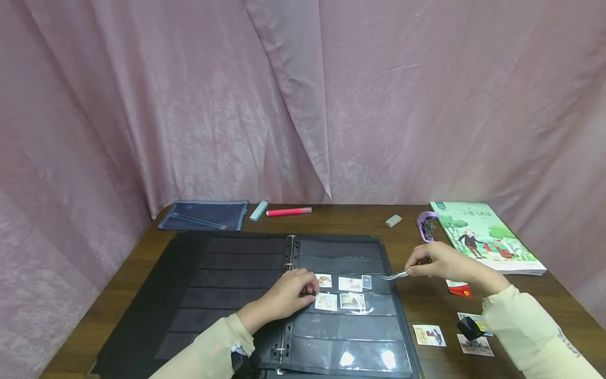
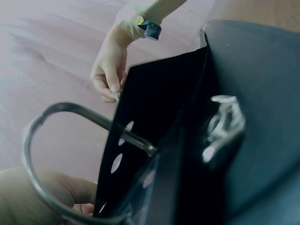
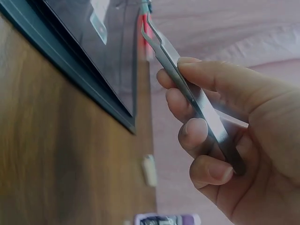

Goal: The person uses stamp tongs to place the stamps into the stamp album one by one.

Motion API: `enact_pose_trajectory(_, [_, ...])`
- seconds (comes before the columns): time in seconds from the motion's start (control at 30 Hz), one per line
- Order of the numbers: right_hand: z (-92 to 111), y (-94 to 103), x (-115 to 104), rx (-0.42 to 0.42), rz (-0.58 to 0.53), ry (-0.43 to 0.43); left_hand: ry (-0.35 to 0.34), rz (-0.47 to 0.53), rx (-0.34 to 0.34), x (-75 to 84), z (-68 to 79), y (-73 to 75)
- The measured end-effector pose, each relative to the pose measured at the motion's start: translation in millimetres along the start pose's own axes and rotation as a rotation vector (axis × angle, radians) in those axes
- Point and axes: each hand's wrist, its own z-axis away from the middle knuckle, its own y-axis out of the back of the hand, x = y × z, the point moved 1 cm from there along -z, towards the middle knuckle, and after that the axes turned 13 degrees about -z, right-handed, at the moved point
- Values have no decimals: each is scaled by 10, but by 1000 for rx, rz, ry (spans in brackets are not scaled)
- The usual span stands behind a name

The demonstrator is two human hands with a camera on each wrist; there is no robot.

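Note:
A black ring-bound stamp album (image 1: 189, 258) lies spread on the table, with clear pocket strips across its pages. Several stamps (image 1: 352, 301) sit in two rows on the right page. My left hand (image 1: 284, 292) rests at that page's inner side, beside the metal rings (image 2: 70, 107), fingers bent near the stamps; part of its fingers is hidden in the left wrist view. In my right hand (image 1: 440, 262) I hold metal tweezers (image 3: 201, 105) between thumb and fingers. Their bent tips are apart, over the page's right edge near a small stamp (image 1: 366, 282), with nothing visible between them.
Loose stamps (image 1: 429, 335) and a red one (image 1: 458, 288) lie right of the album. Farther back are a green book (image 1: 487, 231), a purple object (image 1: 426, 223), an eraser (image 1: 393, 220), a red marker (image 1: 289, 211), a light-blue block (image 1: 259, 210) and a blue mesh pouch (image 1: 208, 213).

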Motion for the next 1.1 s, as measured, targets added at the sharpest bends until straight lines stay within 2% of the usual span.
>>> enact_pose_trajectory(0.17, [116,156,-43,28,57,-36,0,1,2,-8,4,19])
enact_pose_trajectory(0.37, [265,317,-35,58,67,-25,7,3,0,-7,5,45])
enact_pose_trajectory(0.5, [366,400,37,82,82,-30,13,3,-3,-10,1,52])
enact_pose_trajectory(0.73, [582,504,155,159,148,-99,12,0,-7,-5,-20,53])
enact_pose_trajectory(1.1, [930,578,464,212,208,-89,9,7,-17,7,-5,28])
